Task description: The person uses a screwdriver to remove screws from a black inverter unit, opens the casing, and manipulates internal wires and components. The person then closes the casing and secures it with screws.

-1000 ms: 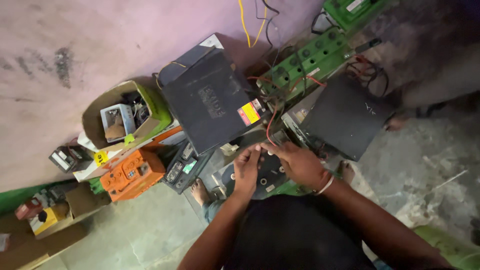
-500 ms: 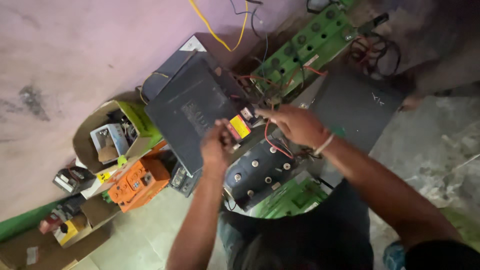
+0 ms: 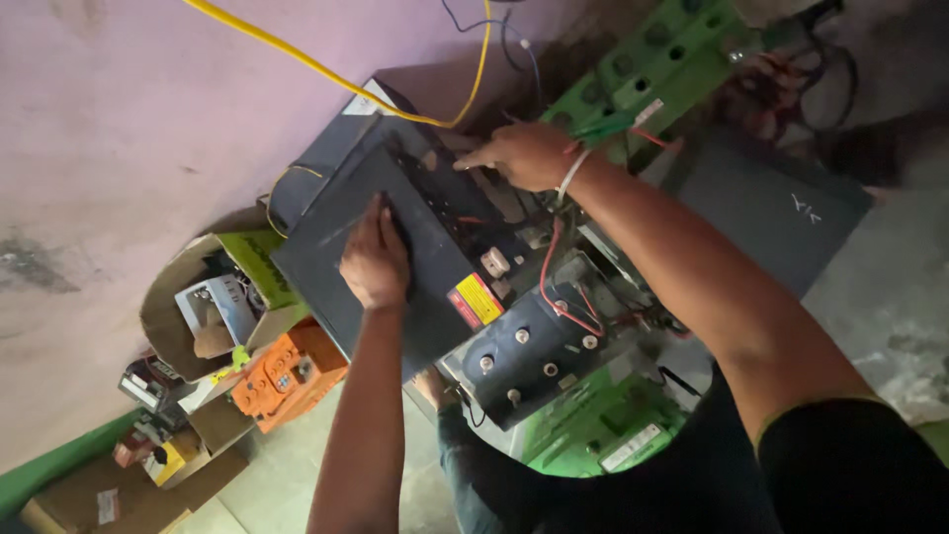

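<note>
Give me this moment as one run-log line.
left hand: flat on dark metal cabinet | right hand: at cabinet's open top edge, by wiring | red wires: loose, below

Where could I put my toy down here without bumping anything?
The bare floor below the orange battery looks free, and so does the flat dark lid on the right. Around the dark box under the left hand and right hand it's crowded with wires.

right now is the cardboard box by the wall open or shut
Open. The cardboard box has its flaps folded out, and small devices show inside it. It sits left of the left hand, which rests on the dark casing.
</note>
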